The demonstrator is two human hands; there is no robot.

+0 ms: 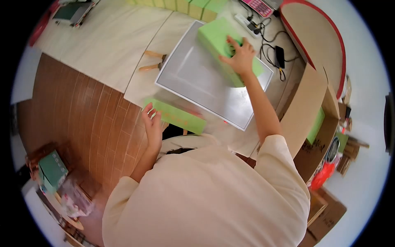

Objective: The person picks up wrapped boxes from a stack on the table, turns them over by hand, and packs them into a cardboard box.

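A long light-green paper strip [177, 117] with faint orange print slants across the table's front edge. My left hand [152, 125] is closed on its left end, with the fingers bent. A light-green box [214, 39] lies at an angle on a grey panel with a white rim [189, 66]. Over the box's upper face my right hand [241, 57] has its fingers spread, around a dark round mark or opening that they partly cover. The hand seems to touch the box.
Two wooden-handled tools [152, 60] lie left of the panel. More green boxes [189, 7] line the table's back. A power strip [247, 25], cables and a phone [279, 57] are at right, beside an open cardboard carton [304, 111]. A red-edged board [317, 29] stands behind.
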